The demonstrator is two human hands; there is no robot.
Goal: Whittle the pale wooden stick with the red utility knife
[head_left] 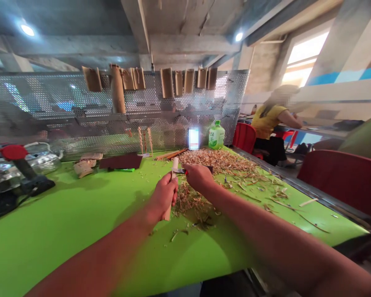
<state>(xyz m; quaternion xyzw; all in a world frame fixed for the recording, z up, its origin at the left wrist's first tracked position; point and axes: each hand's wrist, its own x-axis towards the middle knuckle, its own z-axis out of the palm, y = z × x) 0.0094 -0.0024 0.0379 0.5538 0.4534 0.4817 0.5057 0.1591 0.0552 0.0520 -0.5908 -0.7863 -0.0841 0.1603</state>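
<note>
Bright green tabletop [49, 251] strewn with pale wood shavings [214, 161] lies beneath both hands. The left hand [164, 196] holds a pale wooden stick [167, 213] upright above the tabletop, its fingers [170, 183] curled tightly around it. The right hand [198, 177] grips a small knife [179, 170] in closed fingers, its blade touching the stick's upper end.

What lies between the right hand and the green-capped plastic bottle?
The head view shows a heap of pale wood shavings between the right hand and the green-capped plastic bottle.
</note>
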